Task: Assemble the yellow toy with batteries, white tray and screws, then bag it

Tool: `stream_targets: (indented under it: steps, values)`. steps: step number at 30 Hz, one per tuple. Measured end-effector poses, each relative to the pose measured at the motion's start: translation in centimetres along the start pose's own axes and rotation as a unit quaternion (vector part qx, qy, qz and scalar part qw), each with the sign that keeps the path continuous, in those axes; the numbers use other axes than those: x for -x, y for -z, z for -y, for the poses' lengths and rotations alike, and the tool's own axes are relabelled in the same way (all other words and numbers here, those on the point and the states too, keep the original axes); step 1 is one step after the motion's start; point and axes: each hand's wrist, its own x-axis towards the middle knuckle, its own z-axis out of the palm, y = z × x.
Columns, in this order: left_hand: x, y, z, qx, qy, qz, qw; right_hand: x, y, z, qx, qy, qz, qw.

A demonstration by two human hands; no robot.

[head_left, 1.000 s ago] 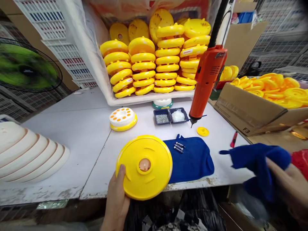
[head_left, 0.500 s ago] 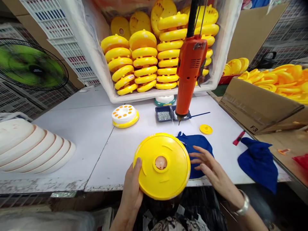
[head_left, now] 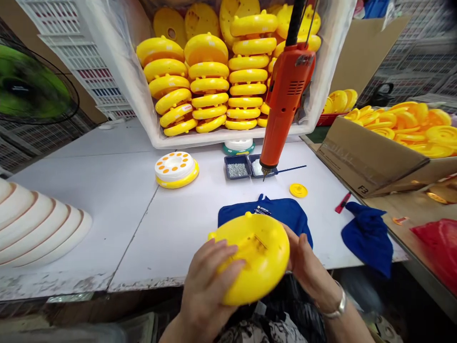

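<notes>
A round yellow plastic housing (head_left: 264,267) is held tilted above the table's front edge, its side with small knobs and a rectangular recess facing up. My left hand (head_left: 210,281) grips its left side, fingers spread over the top. On the far right rim lies my right hand (head_left: 303,257), wearing a silver bracelet; its fingertips are hidden behind the housing. A blue cloth (head_left: 285,214) lies flat just beyond. Above the table hangs an orange electric screwdriver (head_left: 285,105), pointing down near a dark tray of small screws (head_left: 237,169).
A white-lined crate (head_left: 157,138) holds stacked yellow housings at the back. To the right are a cardboard box (head_left: 360,166) of yellow discs, a crumpled blue cloth (head_left: 367,238) and a red cutter (head_left: 342,202). White curved parts (head_left: 46,224) are stacked left; a white-and-yellow round piece (head_left: 176,169) sits mid-table.
The yellow housing has been turned over, from its flat disc face to its knobbed side. My right hand has come in from apart to its right rim. The view has shifted slightly.
</notes>
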Motion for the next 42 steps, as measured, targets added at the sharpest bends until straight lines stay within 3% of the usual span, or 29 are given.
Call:
stream_targets:
  steps: [2, 5, 7, 8, 10, 11, 13, 15, 16, 17, 19, 22, 24, 30, 36, 39, 42]
  values:
    - [0.0, -0.3, -0.2, -0.047, -0.151, 0.05, 0.986, -0.1, -0.5, -0.2, -0.085, 0.009, -0.008, 0.996]
    - [0.2, -0.4, -0.2, -0.051, -0.166, 0.137, 0.975, -0.5, -0.7, -0.9, -0.144, 0.033, -0.037, 0.988]
    - [0.6, 0.2, 0.2, -0.026, -0.099, 0.174, 0.979, -0.6, -0.6, -1.3, -0.163, 0.034, -0.042, 0.985]
    - [0.8, 0.7, 0.5, -0.008, -0.034, 0.162, 0.986, -0.5, -0.5, -1.4, -0.168, 0.037, -0.039, 0.984]
    - [1.2, 1.9, 1.5, 0.062, 0.169, 0.084, 0.98, -0.3, -0.6, -1.4, -0.17, 0.042, -0.007, 0.985]
    - [1.3, 2.4, 2.0, 0.125, 0.285, 0.048, 0.949, -0.1, -0.7, -1.4, -0.167, 0.04, 0.019, 0.985]
    - [1.7, 3.3, 2.8, 0.282, 0.479, 0.031, 0.83, 0.1, -1.2, -1.1, -0.15, 0.034, 0.077, 0.985]
    - [2.2, 3.6, 3.4, 0.407, 0.577, 0.053, 0.706, 0.1, -1.3, -0.6, -0.087, 0.035, 0.128, 0.987]
    - [2.4, 3.6, 3.5, 0.441, 0.596, 0.059, 0.668, -0.1, -1.2, -0.2, -0.027, 0.039, 0.147, 0.988]
    - [2.6, 3.5, 3.5, 0.459, 0.606, 0.055, 0.648, -0.5, -0.7, 0.2, 0.048, 0.049, 0.156, 0.985]
    - [2.9, 2.8, 3.5, 0.465, 0.61, 0.026, 0.641, -1.9, 0.6, 1.1, 0.231, 0.083, 0.115, 0.963]
    - [2.8, 1.4, 3.7, 0.451, 0.614, -0.022, 0.647, -5.0, 3.1, 2.1, 0.48, 0.132, -0.063, 0.865]
    - [2.7, 0.4, 4.1, 0.435, 0.618, -0.049, 0.653, -7.1, 4.1, 2.4, 0.553, 0.132, -0.114, 0.814]
    - [3.1, -1.7, 5.2, 0.42, 0.609, -0.081, 0.669, -11.1, 3.6, 2.5, 0.645, 0.12, -0.085, 0.75]
    - [3.4, -1.8, 5.3, 0.431, 0.598, -0.077, 0.671, -13.2, 3.4, 2.5, 0.676, 0.093, -0.064, 0.728]
    - [3.4, -1.7, 5.2, 0.433, 0.599, -0.08, 0.669, -12.7, 3.6, 3.0, 0.659, 0.096, -0.066, 0.743]
    - [3.5, -1.7, 5.2, 0.439, 0.598, -0.073, 0.666, -10.2, 3.1, 3.8, 0.622, 0.108, -0.046, 0.774]
